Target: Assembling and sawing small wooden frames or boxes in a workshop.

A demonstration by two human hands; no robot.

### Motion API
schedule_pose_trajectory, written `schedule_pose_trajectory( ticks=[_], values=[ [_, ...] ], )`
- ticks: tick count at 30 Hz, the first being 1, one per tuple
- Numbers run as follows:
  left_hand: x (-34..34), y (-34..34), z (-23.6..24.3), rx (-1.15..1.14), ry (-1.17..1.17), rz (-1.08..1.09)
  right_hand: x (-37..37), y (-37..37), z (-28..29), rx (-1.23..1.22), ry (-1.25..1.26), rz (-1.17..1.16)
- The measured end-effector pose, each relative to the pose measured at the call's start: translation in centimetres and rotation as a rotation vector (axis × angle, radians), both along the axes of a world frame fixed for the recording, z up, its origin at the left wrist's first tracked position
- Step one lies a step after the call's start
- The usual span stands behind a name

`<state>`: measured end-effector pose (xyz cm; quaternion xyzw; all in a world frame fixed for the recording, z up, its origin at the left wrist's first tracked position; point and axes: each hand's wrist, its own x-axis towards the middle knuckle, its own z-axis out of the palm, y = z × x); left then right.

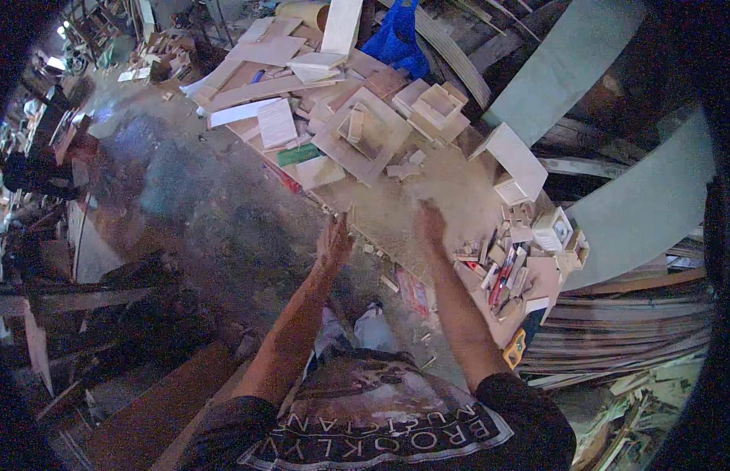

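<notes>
In the head view, a cluttered workshop is seen from above, with two bare forearms stretched over a dark shirt; the left hand point(333, 245) is held at the near edge of a bench point(388, 216), and the right hand point(430, 222) is held over the bench's dusty top; the hands are kept apart from each other, both blurred, and whether anything is gripped by either cannot be told.

Beyond the hands, small scraps point(404, 169) are scattered on the bench; a square board point(384, 153) is placed behind them, a small block point(354, 123) set on it; to its left a green strip point(299, 155) is seen, and to its right an open box point(427, 116); a blue bag point(398, 43) is seen at the far end.

On the right, an angled white panel point(515, 161) is stood near the bench's edge; nearer, offcuts and a red tool point(503, 273) are heaped together; a yellow saw handle point(515, 348) is seen at the near corner.
</notes>
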<state>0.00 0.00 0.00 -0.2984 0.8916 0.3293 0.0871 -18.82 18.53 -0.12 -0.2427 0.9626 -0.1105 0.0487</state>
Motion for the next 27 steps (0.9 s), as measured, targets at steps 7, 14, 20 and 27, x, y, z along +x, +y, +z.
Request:
schedule_pose_trajectory(
  ticks=[7, 14, 20, 27],
  values=[
    [-1.8, 2.6, -1.9, -0.023, 0.121, -0.107, -7.3, 2.6, -1.0, 0.1, 0.144, 0.127],
    [0.4, 6.3, -0.6, 0.094, 0.017, 0.051, 4.6, -0.8, -4.6, -0.345, 0.062, 0.54],
    [2.5, 8.7, 0.0, -0.06, 0.007, 0.264, 3.0, -0.6, 0.4, -0.036, -0.213, 0.409],
    [1.9, 8.9, 3.2, 0.099, -0.051, 0.338, 5.3, -4.1, -0.5, -0.031, -0.314, 0.518]
  ],
)
